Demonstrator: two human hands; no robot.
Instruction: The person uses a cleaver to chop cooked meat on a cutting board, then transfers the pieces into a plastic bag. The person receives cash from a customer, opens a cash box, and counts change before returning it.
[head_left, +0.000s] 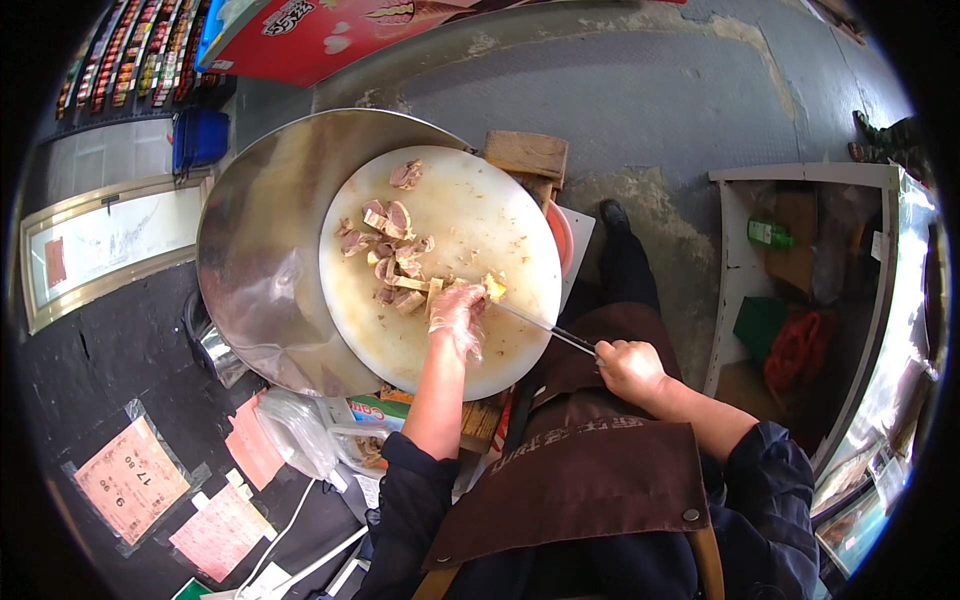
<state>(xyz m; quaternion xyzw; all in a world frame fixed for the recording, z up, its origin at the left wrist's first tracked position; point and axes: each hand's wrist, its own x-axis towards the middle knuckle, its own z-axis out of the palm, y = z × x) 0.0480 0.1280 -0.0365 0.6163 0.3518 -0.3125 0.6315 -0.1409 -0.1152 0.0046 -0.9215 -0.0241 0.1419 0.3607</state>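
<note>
A round white cutting board (420, 360) lies before me, with a heap of cut cooked meat pieces (394, 247) at its left middle and one separate piece (406, 174) near its far edge. My left hand (456, 309), in a clear plastic glove, rests its curled fingers on meat at the heap's right side. A yellowish morsel (494, 287) sits by its fingertips. My bare right hand (628, 367) grips the handle of a knife (544, 324), seen nearly edge-on, its tip end beside the left fingers. What exactly lies under the left fingers is hidden.
A curved sheet-metal guard (259, 225) wraps the board's left side. Wooden blocks (526, 154) and a pink basin (559, 236) stand by its right rim. Plastic containers (352, 442) are near my left forearm. An open-fronted cabinet (716, 285) stands at right; another person's feet (861, 135) show beyond.
</note>
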